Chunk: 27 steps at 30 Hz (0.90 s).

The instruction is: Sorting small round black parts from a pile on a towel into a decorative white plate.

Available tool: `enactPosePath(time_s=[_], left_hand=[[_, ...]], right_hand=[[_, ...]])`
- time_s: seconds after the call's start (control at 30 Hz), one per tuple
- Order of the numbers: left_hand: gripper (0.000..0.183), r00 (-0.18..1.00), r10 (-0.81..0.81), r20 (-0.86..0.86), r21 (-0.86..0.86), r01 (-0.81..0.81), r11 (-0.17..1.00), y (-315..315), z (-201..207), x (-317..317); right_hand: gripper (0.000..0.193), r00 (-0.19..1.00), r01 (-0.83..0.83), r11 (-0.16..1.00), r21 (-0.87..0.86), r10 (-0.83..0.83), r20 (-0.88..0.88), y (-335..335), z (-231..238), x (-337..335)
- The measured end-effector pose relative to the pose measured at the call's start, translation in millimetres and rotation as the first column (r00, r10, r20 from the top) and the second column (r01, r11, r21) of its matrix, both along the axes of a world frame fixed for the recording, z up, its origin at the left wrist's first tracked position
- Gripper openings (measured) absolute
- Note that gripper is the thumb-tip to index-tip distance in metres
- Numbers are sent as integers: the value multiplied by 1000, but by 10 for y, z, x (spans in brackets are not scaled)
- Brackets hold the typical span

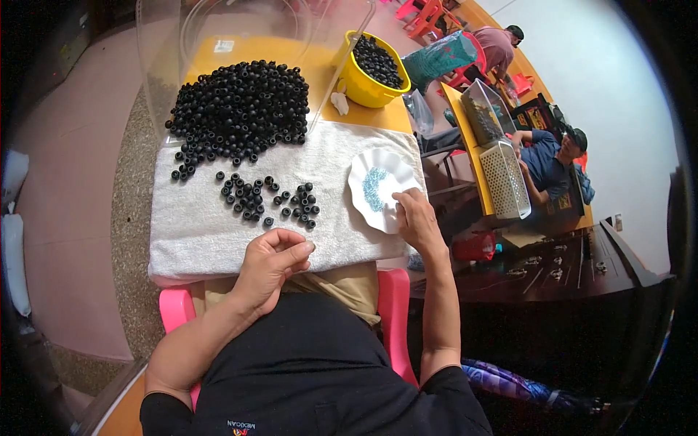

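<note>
Right hand [418, 218] over the plate [400, 166] near the counter's [396, 116] right edge, blue beads [374, 189] just beside; its finger closure, I can't tell! Left hand [269, 263], fingers together, near the front edge. Best pinch lightly, staying low.

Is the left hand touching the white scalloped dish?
Apart: the head view shows the white towel between the left hand and the white scalloped dish.

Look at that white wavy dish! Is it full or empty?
Neither, only partly filled: the white, wavy-rimmed round dish holds a patch of tiny pale-blue pieces, with bare white around it.
</note>
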<state>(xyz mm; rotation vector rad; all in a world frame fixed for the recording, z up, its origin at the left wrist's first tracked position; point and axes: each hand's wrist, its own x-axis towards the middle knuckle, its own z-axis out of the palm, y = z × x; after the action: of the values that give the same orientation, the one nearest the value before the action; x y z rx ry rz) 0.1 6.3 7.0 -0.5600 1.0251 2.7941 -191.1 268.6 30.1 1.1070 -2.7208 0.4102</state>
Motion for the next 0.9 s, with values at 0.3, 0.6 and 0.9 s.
enactPosePath(time_s=[0.3,0.6,0.9], left_hand=[[12,1000,-1,0,6,1,1000,6,3,-3],[12,995,-78,-57,-5,78,997,30,-64,24],[13,970,-188,-152,22,193,981,25,-36,46]], right_hand=[[13,984,117,938,-325,-66,163,-22,-57,71],[7,535,257,802,-540,347,770,-576,182,810],[10,314,263,744,-614,535,784,-770,110,964]])
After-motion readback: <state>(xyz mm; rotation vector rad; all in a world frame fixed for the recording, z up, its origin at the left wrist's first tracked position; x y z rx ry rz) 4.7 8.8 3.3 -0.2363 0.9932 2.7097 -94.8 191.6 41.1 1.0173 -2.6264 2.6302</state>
